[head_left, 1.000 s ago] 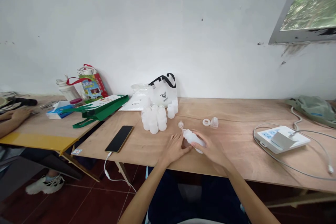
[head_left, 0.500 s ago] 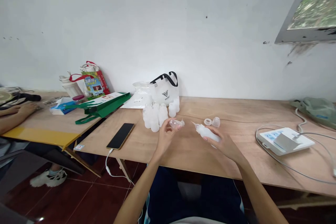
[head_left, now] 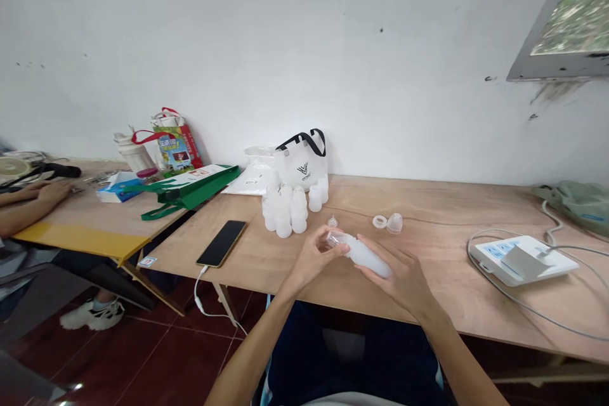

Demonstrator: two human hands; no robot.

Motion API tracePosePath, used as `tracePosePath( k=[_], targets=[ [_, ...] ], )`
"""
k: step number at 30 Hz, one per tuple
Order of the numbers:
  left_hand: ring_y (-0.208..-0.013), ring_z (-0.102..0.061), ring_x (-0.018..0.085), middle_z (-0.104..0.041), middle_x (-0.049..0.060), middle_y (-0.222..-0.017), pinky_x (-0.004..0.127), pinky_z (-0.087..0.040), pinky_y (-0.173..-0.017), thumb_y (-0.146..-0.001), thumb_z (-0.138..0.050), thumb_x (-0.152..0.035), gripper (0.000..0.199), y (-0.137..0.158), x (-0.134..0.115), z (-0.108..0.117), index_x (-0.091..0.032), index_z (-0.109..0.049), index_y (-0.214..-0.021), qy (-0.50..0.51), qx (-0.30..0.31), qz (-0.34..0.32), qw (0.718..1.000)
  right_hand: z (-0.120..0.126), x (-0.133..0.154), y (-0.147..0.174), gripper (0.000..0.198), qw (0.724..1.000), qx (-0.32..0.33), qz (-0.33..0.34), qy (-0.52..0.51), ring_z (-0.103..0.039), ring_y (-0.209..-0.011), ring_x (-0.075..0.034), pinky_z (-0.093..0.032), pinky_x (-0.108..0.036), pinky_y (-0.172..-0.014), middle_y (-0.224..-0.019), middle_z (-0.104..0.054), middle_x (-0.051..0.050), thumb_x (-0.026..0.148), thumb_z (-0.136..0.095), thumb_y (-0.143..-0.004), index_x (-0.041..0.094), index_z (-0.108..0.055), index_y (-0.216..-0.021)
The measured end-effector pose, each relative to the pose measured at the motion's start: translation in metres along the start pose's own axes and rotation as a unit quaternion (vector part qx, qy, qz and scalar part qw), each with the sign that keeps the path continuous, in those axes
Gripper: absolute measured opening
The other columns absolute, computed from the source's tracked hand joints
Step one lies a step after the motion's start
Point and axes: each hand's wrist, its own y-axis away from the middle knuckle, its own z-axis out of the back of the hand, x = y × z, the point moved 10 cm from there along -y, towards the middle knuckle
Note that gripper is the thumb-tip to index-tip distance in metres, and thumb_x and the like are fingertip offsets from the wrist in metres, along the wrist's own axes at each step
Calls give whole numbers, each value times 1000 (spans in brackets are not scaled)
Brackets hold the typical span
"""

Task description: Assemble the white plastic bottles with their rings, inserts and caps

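Both hands meet just above the near edge of the wooden table [head_left: 428, 203], a little right of the scene's middle. The right hand [head_left: 404, 276] is wrapped around the body of a small translucent squeeze bottle [head_left: 366, 255], fingers curled and closed on it, so that the bottle lies tilted with its top end pointing left and slightly far. The left hand [head_left: 311, 257] comes in from the left, its fingertips pinched together on a clear cap [head_left: 334, 238] sitting at the bottle's top end (whether the cap is fully seated cannot be told). On the table just beyond the hands stands a tiny clear nozzle piece [head_left: 332, 222], and to its right lie a white ring [head_left: 379, 222] and a clear dome cap [head_left: 394, 223], touching or nearly so. Farther left stands a cluster of white bottles [head_left: 285, 212], with a white tote bag [head_left: 301, 165] behind it against the wall. A black phone [head_left: 221, 243] lies face up near the table's left corner, a white cable hanging from it. Far right sits a white power strip [head_left: 521, 258] with looped cables, and a green cloth bag [head_left: 578, 203] beyond. On the neighbouring table at the left lies a green bag [head_left: 190, 184], and another person's hand [head_left: 50, 192] rests flat there.
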Motion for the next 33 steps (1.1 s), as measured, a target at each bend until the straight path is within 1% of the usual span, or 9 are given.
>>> tracePosePath(
  k=[6, 9, 11, 15, 17, 19, 22, 25, 33],
  targets=[
    [-75, -62, 14, -68, 4, -101, 27, -53, -67, -76, -87, -48, 51, 2, -4, -5, -19, -66, -112, 24, 17, 7, 1000, 10, 6, 0, 28, 998, -46, -16, -29, -71, -108, -35, -55, -54, -97, -120, -75, -9, 45, -70, -92, 30, -72, -116],
    [-66, -55, 11, -65, 4, -98, 22, -47, -52, -73, -88, -50, 55, 4, -5, -6, -19, -67, -113, 17, 31, 22, 999, 2, -7, 0, 35, 988, -6, -86, -129, -71, -105, -33, -58, -49, -90, -116, -76, -8, 50, -78, -84, 30, -69, -111],
    [-64, -53, 10, -66, 3, -97, 21, -46, -50, -73, -88, -49, 54, 6, -7, -6, -20, -67, -114, 7, 42, 26, 999, -14, -16, 3, 39, 961, 51, -149, -226, -72, -97, -30, -59, -43, -80, -111, -77, -6, 54, -80, -82, 29, -66, -108],
    [-68, -58, 13, -68, 3, -92, 24, -48, -57, -75, -88, -44, 49, 9, -14, -1, -20, -68, -113, -31, 25, 15, 999, -45, -16, 9, 42, 883, 135, -228, -388, -72, -79, -23, -57, -34, -67, -103, -76, -3, 59, -74, -86, 29, -60, -111],
    [-78, -63, 15, -70, 4, -99, 26, -52, -67, -77, -86, -42, 52, 10, -22, 6, -22, -63, -119, -36, -16, -10, 999, -53, -14, 10, 45, 868, 129, -246, -411, -72, -93, -25, -59, -36, -76, -115, -74, -3, 65, -64, -92, 32, -58, -122],
    [-84, -65, 17, -71, 5, -107, 30, -54, -78, -80, -84, -40, 57, 12, -30, 16, -24, -54, -125, -30, -62, -34, 997, -56, -13, 9, 49, 876, 115, -249, -396, -68, -115, -26, -58, -39, -92, -133, -67, -4, 69, -51, -97, 35, -55, -132],
    [-95, -67, 20, -71, 7, -115, 34, -53, -88, -84, -79, -40, 52, 18, -47, 41, -25, -48, -123, -52, -145, -71, 986, -59, -14, 6, 53, 889, 123, -236, -373, -62, -125, -26, -54, -44, -104, -148, -58, -4, 70, -40, -101, 37, -51, -141],
    [-109, -66, 23, -69, 7, -122, 35, -52, -93, -87, -77, -41, 46, 28, -71, 75, -24, -52, -122, -133, -217, -118, 960, -54, -20, 3, 50, 877, 118, -225, -407, -64, -123, -26, -58, -44, -99, -147, -58, -7, 67, -42, -102, 34, -56, -137],
    [-113, -65, 26, -63, 11, -134, 35, -57, -84, -91, -71, -51, 56, 60, -105, 174, -24, -56, -138, -315, -387, -170, 850, -30, -43, -2, 50, 889, 97, -239, -379, -70, -101, -26, -58, -41, -88, -124, -71, -11, 68, -53, -97, 25, -65, -120]
  ],
)
